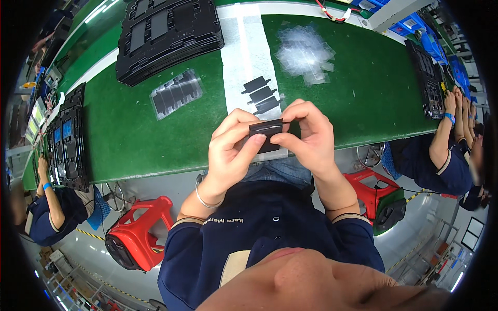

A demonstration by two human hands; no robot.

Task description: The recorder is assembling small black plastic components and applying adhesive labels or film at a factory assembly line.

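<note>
Near the table's front edge, a small flat black rectangular piece is held level between my two hands. My left hand grips its left part, the thumb pressed on its near side. At its right end, my right hand pinches it between thumb and bent fingers. Just beyond my fingers, several black tabbed pieces lie in a row on a white strip. To the left lies a clear plastic sheet with several black pieces on it.
A stack of black moulded trays stands at the back left of the green table. Clear films lie heaped at the back right. Co-workers sit at both sides with black trays before them. Red stools stand on the floor.
</note>
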